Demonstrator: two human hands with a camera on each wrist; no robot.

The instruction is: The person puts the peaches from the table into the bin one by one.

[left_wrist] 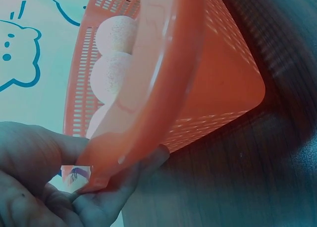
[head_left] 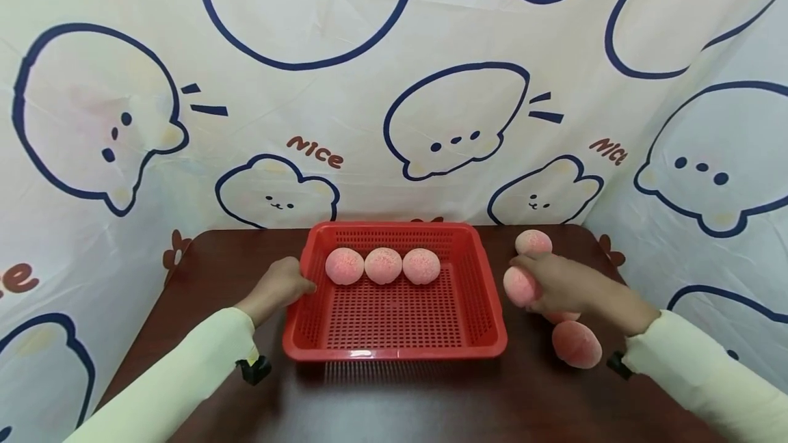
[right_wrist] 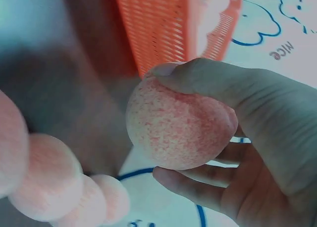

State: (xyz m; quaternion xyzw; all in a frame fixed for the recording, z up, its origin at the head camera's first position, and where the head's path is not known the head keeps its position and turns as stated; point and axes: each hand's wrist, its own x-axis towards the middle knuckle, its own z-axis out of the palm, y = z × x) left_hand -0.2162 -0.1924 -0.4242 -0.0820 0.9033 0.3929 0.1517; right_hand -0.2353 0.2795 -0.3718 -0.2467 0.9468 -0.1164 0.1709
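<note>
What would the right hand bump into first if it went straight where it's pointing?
Probably the red basket: the right hand, holding a peach, points toward its right side. I can't tell the hand's height well, so it might pass above instead.

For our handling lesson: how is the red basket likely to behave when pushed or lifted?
The red basket is probably light for its size, since holes run through its sides and base. It seems stiff: its rim shows no obvious sag at the left grip. Being rounded, the three peaches inside may roll if it tilts.
</note>
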